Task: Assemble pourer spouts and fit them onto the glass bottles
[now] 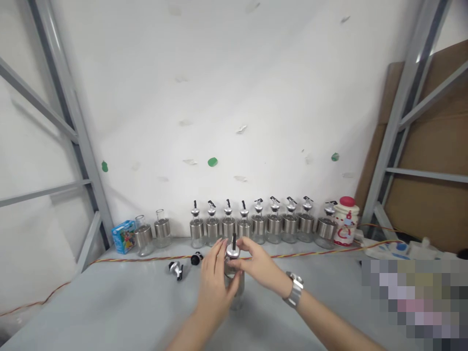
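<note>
In front of me a glass oil bottle [238, 298] with a metal band stands upright on the grey table [120, 302]. My left hand [215, 275] is wrapped around its upper part from the left. On the bottle's mouth sits a silver and black pourer top [233, 251], its spout pointing up. The fingers of my right hand [256, 263] close on the pourer top from the right; a metal watch [294, 289] is on that wrist. Left of the hands lie two loose pourer tops, one silver and black [176, 269], the other mostly dark [196, 258].
Along the wall stand several capped bottles [274, 229]. Two uncapped bottles, one nearer [143, 239] and one behind [163, 232], stand left beside a blue box [123, 237]. A red-lidded jar [345, 225] ends the row. A twisted cable [146, 258] crosses the table.
</note>
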`<act>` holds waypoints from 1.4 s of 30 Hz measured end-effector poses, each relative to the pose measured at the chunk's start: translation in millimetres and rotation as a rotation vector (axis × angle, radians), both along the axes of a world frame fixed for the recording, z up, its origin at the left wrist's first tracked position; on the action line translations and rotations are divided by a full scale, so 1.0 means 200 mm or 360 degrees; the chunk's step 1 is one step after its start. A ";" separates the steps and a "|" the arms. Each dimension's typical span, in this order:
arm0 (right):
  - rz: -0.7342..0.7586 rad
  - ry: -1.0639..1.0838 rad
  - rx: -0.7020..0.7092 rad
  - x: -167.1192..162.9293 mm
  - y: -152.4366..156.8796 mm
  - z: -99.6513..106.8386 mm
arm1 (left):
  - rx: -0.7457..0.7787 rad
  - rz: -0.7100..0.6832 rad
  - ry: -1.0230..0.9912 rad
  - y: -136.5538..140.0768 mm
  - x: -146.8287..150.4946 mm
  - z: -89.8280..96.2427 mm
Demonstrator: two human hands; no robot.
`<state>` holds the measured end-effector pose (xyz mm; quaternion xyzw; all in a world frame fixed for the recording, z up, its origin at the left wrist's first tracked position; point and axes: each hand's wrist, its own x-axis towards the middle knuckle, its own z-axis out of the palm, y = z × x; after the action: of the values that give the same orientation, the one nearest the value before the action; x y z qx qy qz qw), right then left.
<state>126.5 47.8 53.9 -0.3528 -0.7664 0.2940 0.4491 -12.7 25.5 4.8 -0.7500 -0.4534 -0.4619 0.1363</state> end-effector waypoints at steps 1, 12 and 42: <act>0.0167 -0.0030 -0.0046 0.01 0.00 0.01 | 0.0016 0.0007 0.0000 0.00 0.00 0.00; -0.0639 -0.1046 0.1195 -0.01 -0.18 0.00 | 0.0259 0.0029 0.0218 -0.01 -0.02 0.05; -0.0746 -0.0705 0.0823 0.19 -0.09 -0.25 | -0.0619 -0.0207 -0.0328 0.01 0.00 -0.09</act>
<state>163.6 30.0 3.0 -0.4481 -0.7920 -0.1016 0.4019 -12.7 26.8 -12.2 -0.7387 -0.4961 -0.4479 -0.0878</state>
